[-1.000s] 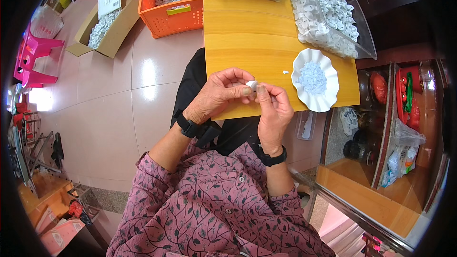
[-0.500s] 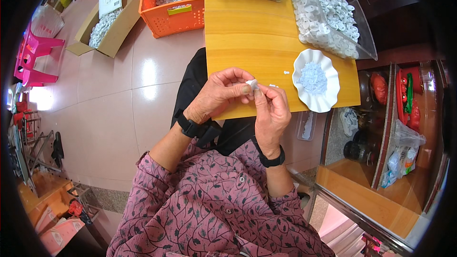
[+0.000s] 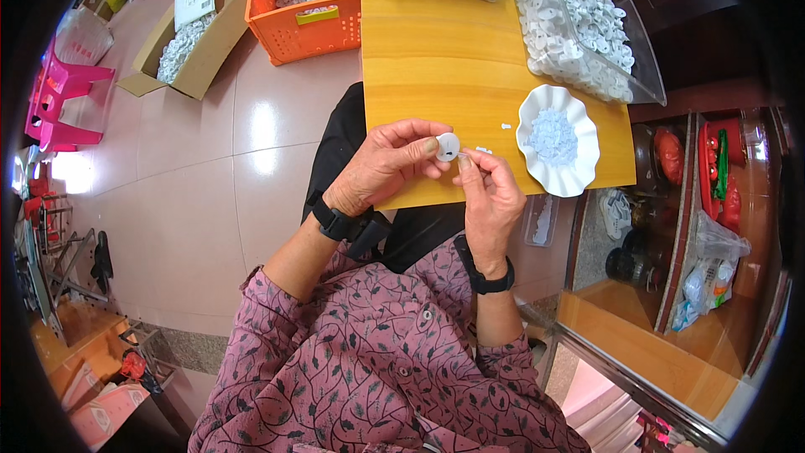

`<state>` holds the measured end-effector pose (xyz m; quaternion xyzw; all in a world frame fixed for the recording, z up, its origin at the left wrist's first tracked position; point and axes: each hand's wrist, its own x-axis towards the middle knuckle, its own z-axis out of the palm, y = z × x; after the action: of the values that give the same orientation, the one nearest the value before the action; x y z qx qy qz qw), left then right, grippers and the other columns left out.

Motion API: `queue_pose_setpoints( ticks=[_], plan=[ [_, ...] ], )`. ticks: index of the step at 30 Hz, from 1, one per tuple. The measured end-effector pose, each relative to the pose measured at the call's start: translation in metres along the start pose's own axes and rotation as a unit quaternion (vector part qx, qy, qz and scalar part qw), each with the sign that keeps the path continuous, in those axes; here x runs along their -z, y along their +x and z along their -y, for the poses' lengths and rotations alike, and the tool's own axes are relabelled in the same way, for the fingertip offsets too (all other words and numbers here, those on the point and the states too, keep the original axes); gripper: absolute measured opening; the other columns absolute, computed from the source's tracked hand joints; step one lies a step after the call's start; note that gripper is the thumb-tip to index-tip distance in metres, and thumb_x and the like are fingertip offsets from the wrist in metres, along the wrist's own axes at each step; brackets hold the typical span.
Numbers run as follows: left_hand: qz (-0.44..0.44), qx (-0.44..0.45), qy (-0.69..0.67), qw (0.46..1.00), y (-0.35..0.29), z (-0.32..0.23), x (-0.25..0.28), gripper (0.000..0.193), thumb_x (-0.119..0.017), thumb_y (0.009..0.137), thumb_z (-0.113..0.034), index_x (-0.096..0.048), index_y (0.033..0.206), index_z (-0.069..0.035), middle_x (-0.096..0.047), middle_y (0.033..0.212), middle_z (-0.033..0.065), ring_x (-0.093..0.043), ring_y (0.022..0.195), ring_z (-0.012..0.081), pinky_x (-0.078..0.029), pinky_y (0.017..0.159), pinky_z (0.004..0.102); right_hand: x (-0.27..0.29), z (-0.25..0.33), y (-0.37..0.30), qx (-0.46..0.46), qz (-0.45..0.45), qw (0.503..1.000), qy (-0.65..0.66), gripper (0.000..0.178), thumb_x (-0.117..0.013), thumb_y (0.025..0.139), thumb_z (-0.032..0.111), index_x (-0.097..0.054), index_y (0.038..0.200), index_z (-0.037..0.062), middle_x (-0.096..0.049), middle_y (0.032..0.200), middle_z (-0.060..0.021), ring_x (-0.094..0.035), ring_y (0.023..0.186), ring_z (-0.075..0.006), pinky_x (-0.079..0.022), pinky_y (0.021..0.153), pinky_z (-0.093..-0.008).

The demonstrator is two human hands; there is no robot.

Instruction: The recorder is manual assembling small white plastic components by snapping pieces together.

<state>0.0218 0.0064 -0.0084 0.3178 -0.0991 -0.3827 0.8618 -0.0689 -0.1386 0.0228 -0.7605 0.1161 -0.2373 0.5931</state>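
My left hand (image 3: pixel 386 159) pinches a small round white plastic disc (image 3: pixel 448 148) with a dark mark on its face, above the near edge of the yellow wooden table (image 3: pixel 444 59). Thumb and index finger of my right hand (image 3: pixel 490 201) are pressed together just right of the disc, on a small pale piece (image 3: pixel 464 154) too tiny to identify. A little farther right, a couple of small white plastic pieces (image 3: pixel 506 126) lie on the tabletop. Beside them a white wavy-rimmed dish (image 3: pixel 558 185) holds a heap of tiny pale-blue pieces (image 3: pixel 553 138).
Clear bins of white plastic parts (image 3: pixel 579 42) line the table's far and right sides. Left of it, an orange crate (image 3: pixel 289 38) and a cardboard box (image 3: pixel 210 50) on the floor hold similar parts. A shelf cabinet (image 3: pixel 637 319) stands at the right, a pink stool (image 3: pixel 71 101) far left.
The disc has turned so its marked face shows. My right hand has shifted slightly right and down, away from the disc, while my left hand stays nearly in place.
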Motion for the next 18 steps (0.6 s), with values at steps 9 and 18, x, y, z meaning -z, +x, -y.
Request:
queue_pose_setpoints(
  ticks=[9,18],
  plan=[
    [0.004,-0.003,0.002,1.000,0.0002,0.0013,0.0015,0.037,-0.064,0.096,-0.013,-0.057,0.128,0.004,-0.067,0.108,0.0115,-0.067,0.087,0.0156,-0.057,0.082,0.0270,0.0007,0.0051,0.0023,-0.011,0.002,1.000,0.009,0.011,-0.064,0.096,0.006,-0.067,0.100,-0.0041,-0.063,0.090,-0.0061,-0.063,0.070,-0.0103,-0.051,0.065,-0.0234],
    [-0.004,-0.010,0.015,1.000,0.0000,0.0001,-0.0027,0.033,-0.066,0.095,-0.007,-0.060,0.124,0.004,-0.067,0.109,0.0121,-0.068,0.090,0.0157,-0.057,0.083,0.0264,-0.0037,0.0073,0.0021,-0.018,0.000,1.000,0.024,0.011,-0.064,0.095,0.006,-0.067,0.099,-0.0043,-0.062,0.086,-0.0052,-0.061,0.070,-0.0095,-0.050,0.063,-0.0232]
  ],
)
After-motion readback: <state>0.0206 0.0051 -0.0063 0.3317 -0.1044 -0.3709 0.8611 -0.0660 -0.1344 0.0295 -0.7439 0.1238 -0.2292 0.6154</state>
